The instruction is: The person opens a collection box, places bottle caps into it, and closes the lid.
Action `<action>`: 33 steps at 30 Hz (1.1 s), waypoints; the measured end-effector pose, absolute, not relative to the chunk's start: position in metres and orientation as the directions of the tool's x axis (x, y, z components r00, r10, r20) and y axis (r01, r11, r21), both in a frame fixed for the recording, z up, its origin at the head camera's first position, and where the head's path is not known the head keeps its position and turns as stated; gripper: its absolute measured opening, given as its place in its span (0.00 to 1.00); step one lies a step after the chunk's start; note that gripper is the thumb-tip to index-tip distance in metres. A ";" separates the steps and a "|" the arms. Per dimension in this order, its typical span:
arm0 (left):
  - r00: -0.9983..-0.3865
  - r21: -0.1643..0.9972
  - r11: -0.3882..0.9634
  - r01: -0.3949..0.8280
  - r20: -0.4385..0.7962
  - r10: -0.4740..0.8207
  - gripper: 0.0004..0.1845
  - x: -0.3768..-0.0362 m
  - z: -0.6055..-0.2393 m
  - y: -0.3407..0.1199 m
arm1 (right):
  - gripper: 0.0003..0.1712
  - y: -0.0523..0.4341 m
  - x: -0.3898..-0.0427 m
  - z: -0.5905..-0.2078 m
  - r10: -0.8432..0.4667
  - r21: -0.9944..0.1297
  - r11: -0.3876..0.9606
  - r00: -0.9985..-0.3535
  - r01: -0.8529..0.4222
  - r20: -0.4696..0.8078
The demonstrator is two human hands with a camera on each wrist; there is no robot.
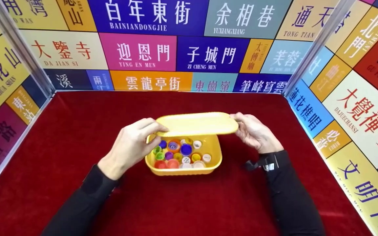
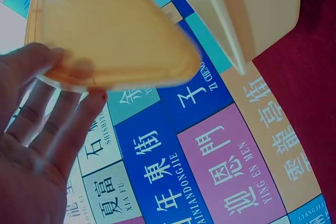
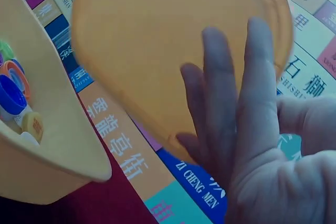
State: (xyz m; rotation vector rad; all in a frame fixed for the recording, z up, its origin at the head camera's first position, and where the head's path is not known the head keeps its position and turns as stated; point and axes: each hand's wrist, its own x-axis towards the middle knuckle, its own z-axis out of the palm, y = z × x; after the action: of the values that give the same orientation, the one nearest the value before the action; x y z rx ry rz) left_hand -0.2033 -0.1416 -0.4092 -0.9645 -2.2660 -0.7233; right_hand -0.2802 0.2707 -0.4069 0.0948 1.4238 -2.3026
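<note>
A yellow oval lid [image 1: 197, 124] is raised above the back of a yellow plastic box [image 1: 184, 172]. My left hand [image 1: 131, 141] pinches the lid's left end between thumb and fingers. At its right end, my right hand [image 1: 253, 131] grips the edge, and the right wrist view shows several fingers [image 3: 218, 72] stretched along the lid's face. Colourful bottle caps [image 1: 186, 149] lie inside the box, among them blue, green, red, yellow and white ones. Part of the box's back rim is hidden by the lid.
The box stands on a dark red cloth-covered table [image 1: 189, 206]. Upright panels [image 1: 143, 52] with coloured blocks of Chinese lettering close in the back and both sides, joined by metal corner posts [image 1: 28, 49].
</note>
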 end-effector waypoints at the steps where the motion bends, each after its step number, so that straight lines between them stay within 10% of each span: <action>1: -0.585 0.248 0.606 0.756 0.671 0.455 0.16 -0.203 -0.410 -0.141 | 0.20 0.272 -0.280 -0.408 -0.332 -0.847 -0.369 -0.906 0.382 -0.264; 9: -0.800 0.500 0.634 0.589 0.474 0.369 0.37 -0.207 -0.416 -0.140 | 0.19 0.273 -0.278 -0.415 -0.425 -0.932 -0.169 -0.877 0.320 -0.224; 16: -0.949 0.710 0.636 0.302 0.287 0.131 0.31 -0.215 -0.425 -0.141 | 0.15 0.270 -0.280 -0.418 -0.467 -0.948 -0.031 -0.843 0.316 -0.266; 33: -0.968 0.625 0.744 0.236 0.220 0.122 0.23 -0.213 -0.435 -0.140 | 0.28 0.247 -0.266 -0.430 -0.296 -0.875 0.482 -0.930 0.054 -0.220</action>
State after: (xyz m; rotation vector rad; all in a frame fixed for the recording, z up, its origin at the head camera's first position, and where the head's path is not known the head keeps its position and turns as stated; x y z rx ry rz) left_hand -0.2129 -0.1400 -0.4346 -0.2870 -2.7771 -1.0295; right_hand -0.2664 0.2471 -0.4298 -0.2035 2.3913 -1.4289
